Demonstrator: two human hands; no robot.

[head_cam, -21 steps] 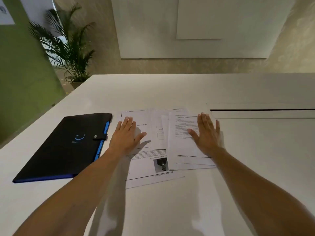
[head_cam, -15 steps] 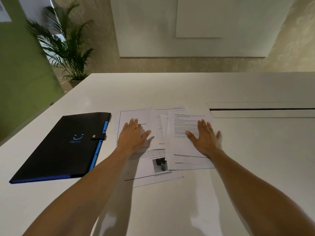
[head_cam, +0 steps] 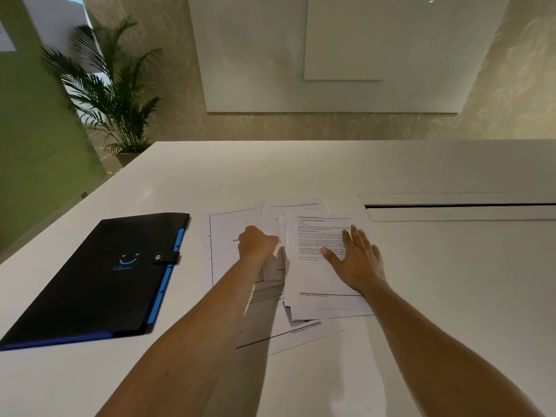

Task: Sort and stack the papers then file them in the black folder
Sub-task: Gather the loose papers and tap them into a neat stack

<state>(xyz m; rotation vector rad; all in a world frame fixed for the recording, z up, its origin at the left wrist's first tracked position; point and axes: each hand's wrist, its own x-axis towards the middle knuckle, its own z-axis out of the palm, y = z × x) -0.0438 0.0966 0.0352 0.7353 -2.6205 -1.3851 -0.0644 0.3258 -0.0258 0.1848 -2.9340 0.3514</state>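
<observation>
Several printed papers (head_cam: 313, 281) lie overlapped in a loose pile at the middle of the white table (head_cam: 451, 296). My left hand (head_cam: 257, 243) is curled on the pile's left part, its fingers closed on the edge of a sheet that lifts slightly. My right hand (head_cam: 356, 260) lies flat with fingers spread on the top text page (head_cam: 313, 236). The black folder (head_cam: 99, 275), with blue tabs and a snap strap, lies closed to the left of the papers.
A long recessed slot (head_cam: 457, 206) runs across the table at the right. A potted palm (head_cam: 111, 91) stands beyond the table's far left corner, next to a green wall (head_cam: 33, 145).
My left hand has gone from flat on the papers to curled, gripping a sheet's edge nearer the middle. The right hand stays pressed flat. The pile has drawn closer together.
</observation>
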